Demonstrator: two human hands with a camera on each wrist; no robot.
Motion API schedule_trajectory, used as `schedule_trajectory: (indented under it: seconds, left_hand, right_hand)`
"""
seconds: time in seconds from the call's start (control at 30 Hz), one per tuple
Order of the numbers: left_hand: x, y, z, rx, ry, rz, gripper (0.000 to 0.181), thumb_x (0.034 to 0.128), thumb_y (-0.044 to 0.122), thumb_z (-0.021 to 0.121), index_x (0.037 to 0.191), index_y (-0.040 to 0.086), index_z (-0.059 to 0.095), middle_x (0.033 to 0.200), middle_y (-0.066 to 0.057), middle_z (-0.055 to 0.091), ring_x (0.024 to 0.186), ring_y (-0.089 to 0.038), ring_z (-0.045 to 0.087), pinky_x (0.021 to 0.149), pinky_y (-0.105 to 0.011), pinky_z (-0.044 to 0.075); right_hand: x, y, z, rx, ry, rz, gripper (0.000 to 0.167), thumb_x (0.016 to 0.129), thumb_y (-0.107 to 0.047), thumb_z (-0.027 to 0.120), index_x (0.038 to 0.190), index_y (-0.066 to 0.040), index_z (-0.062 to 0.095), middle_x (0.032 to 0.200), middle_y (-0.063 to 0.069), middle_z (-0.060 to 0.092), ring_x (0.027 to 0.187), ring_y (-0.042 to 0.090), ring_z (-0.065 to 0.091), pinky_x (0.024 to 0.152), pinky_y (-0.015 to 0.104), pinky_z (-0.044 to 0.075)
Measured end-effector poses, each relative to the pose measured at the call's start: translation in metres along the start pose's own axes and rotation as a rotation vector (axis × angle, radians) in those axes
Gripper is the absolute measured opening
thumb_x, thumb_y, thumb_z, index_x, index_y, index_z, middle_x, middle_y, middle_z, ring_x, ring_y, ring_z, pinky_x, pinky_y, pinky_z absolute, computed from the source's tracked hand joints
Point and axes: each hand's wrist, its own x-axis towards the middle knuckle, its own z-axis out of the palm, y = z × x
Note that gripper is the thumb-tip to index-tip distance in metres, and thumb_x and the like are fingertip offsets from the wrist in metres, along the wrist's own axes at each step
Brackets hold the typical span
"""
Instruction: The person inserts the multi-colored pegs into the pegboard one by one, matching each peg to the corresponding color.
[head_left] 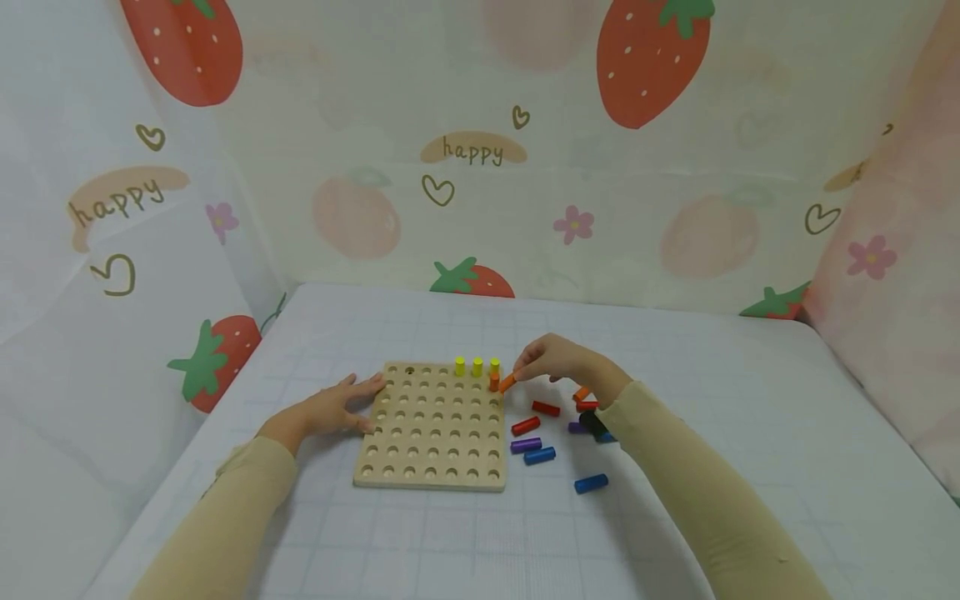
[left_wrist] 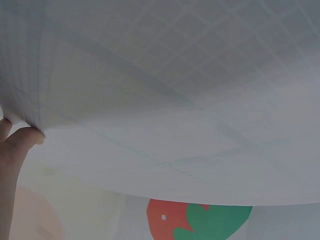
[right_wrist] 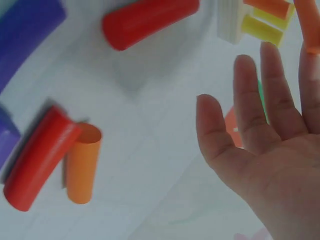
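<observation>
A square wooden pegboard [head_left: 431, 486] with rows of round holes lies on the table. My left hand [head_left: 322, 410] touches its left edge with fingers spread; in the left wrist view only part of that hand [left_wrist: 17, 145] shows beside white cloth. Beyond the board's right edge, my right hand [head_left: 558, 358] pinches an orange peg [head_left: 508, 382], tilted and close to the last column. That peg [right_wrist: 309, 25] is cut off in the right wrist view. Yellow pegs [head_left: 477, 367] stand upright in the back row, with one orange peg [head_left: 494, 382] in front of the rightmost.
Right of the board lie loose pegs: red [head_left: 526, 426], purple [head_left: 526, 446], blue [head_left: 592, 483] and orange [head_left: 581, 393]. Some are partly hidden by the right forearm and a black object [head_left: 591, 423] at the wrist. Printed curtains [head_left: 480, 225] surround the table's back and sides.
</observation>
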Motion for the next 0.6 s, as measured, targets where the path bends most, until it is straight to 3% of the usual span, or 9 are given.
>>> schedule_trajectory:
  seconds: [0.33, 0.6]
  left_hand:
    - [0.003, -0.002, -0.001, 0.009, -0.007, -0.018, 0.090, 0.0809, 0.037, 0.074, 0.154, 0.011, 0.027, 0.161, -0.011, 0.013, 0.144, -0.047, -0.003, 0.106, -0.073, 0.004]
    - [0.003, -0.002, -0.001, 0.007, -0.003, -0.025, 0.091, 0.0801, 0.038, 0.074, 0.154, 0.012, 0.027, 0.161, -0.010, 0.013, 0.144, -0.047, -0.002, 0.106, -0.072, 0.005]
  right_hand:
    - [0.000, -0.011, 0.003, 0.095, 0.062, -0.028, 0.016, 0.091, -0.018, 0.070, 0.100, -0.004, 0.070, 0.106, 0.012, 0.070, 0.102, 0.027, 0.055, 0.092, 0.045, 0.046]
    - [0.005, -0.017, 0.008, 0.171, 0.132, -0.028, 0.018, 0.092, -0.014, 0.069, 0.105, -0.002, 0.070, 0.103, 0.009, 0.070, 0.106, 0.033, 0.059, 0.094, 0.046, 0.047]
